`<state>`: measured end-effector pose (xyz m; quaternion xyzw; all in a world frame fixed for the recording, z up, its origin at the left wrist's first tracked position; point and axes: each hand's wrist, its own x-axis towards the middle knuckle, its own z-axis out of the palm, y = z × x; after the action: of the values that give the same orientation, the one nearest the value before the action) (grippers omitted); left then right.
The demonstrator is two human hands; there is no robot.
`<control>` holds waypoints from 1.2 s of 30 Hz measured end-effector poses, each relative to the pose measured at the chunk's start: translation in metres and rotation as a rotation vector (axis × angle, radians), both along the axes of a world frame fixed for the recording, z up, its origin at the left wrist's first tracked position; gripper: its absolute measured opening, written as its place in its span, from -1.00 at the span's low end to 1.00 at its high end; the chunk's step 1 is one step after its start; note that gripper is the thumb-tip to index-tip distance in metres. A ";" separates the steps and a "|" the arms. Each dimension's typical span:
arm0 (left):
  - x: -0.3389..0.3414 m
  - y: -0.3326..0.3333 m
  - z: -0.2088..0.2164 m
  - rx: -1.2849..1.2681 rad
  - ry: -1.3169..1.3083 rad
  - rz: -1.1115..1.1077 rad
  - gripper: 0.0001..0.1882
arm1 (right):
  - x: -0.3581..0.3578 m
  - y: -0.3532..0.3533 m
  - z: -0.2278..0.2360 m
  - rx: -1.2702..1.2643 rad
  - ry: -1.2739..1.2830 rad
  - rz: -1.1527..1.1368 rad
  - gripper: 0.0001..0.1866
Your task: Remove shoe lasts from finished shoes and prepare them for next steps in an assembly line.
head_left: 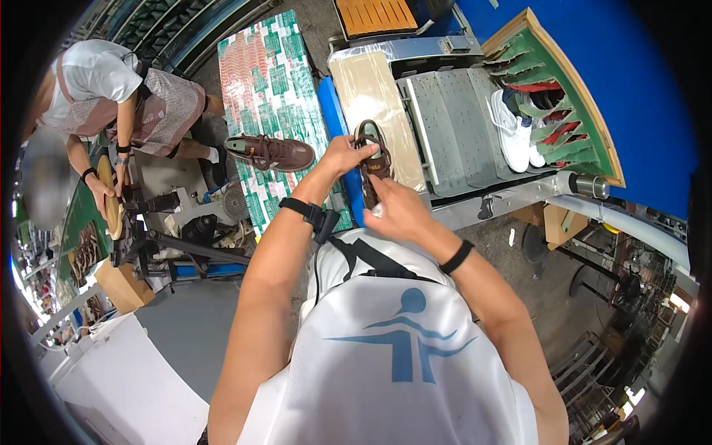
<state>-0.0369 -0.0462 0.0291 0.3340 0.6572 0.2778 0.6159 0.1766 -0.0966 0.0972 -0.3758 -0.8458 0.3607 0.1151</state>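
A dark brown sneaker (pixel 365 136) with a green lining is in front of me, its opening away from me and its toe toward me. My left hand (pixel 345 156) is closed on its side near the opening, thumb laid across the tongue. My right hand (pixel 403 211) is closed at the toe end, with a finger on the lace area. A small white piece (pixel 377 211) shows by the right fingers; I cannot tell what it is. A second brown sneaker (pixel 285 154) lies to the left on a table top (pixel 261 67) patterned in green, white and red.
Right of the held sneaker runs a conveyor of grey plates (pixel 452 126) with a metal frame and a tan covered board (pixel 368 81). White sneakers (pixel 512 137) sit by a green strip curtain (pixel 530 55). At left, a co-worker (pixel 152 104) holds a round tan object (pixel 110 196).
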 end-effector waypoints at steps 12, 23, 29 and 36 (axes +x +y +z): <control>0.006 0.008 0.012 -0.082 0.001 -0.034 0.02 | 0.013 -0.009 0.019 -0.227 0.045 -0.070 -0.30; 0.032 0.019 -0.020 0.007 0.493 0.012 -0.06 | 0.031 -0.009 0.017 -0.009 -0.117 -0.094 -0.15; 0.029 0.017 -0.028 0.036 0.433 0.013 -0.15 | 0.022 0.007 -0.001 0.167 -0.259 -0.076 -0.27; 0.025 0.013 -0.011 0.108 0.372 0.026 0.02 | 0.028 0.006 -0.013 0.124 -0.285 -0.164 -0.30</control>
<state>-0.0118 -0.0335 0.0179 0.4036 0.7481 0.2540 0.4614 0.2048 -0.0905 0.0837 -0.4830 -0.8408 0.2401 0.0460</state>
